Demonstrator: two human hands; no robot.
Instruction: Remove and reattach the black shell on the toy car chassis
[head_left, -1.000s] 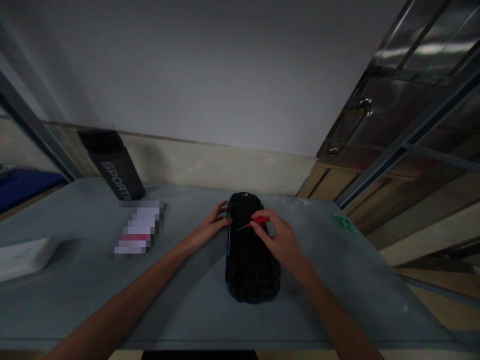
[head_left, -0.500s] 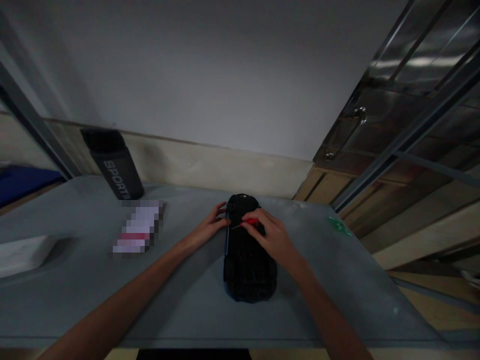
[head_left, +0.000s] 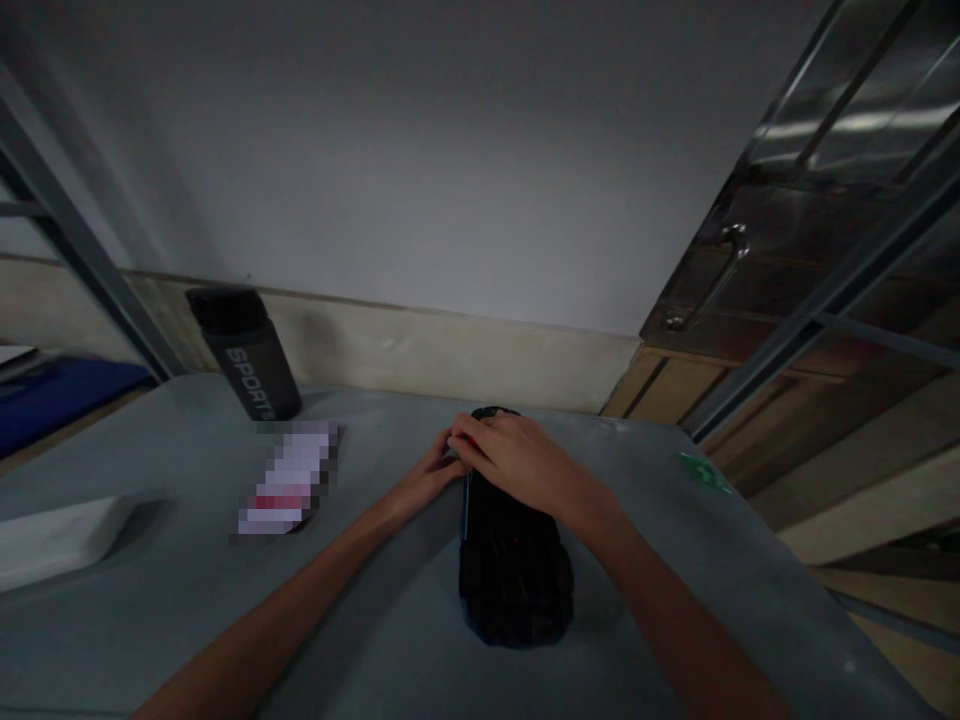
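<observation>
A toy car [head_left: 517,590] lies upside down on the grey table, its black underside facing up and a blue edge showing along its side. My left hand [head_left: 426,482] grips the car's left side near its far end, the fingertips partly hidden. Over the far half of the car is my right hand [head_left: 525,460], closed on a small screwdriver [head_left: 471,441]. Only a bit of its red handle shows between the fingers; its tip is hidden. The two hands meet or nearly meet at the car's left edge.
On the grey table [head_left: 360,620], a dark sports bottle [head_left: 251,355] stands at the back left. In front of it lies a blurred-out flat object [head_left: 289,480], and a white object [head_left: 64,540] is at the left edge. Green crumpled plastic [head_left: 705,472] lies by the right edge.
My right hand has moved left across the car and turned, now covering most of the screwdriver. My left hand stays at the car's side. The whole view has shifted slightly.
</observation>
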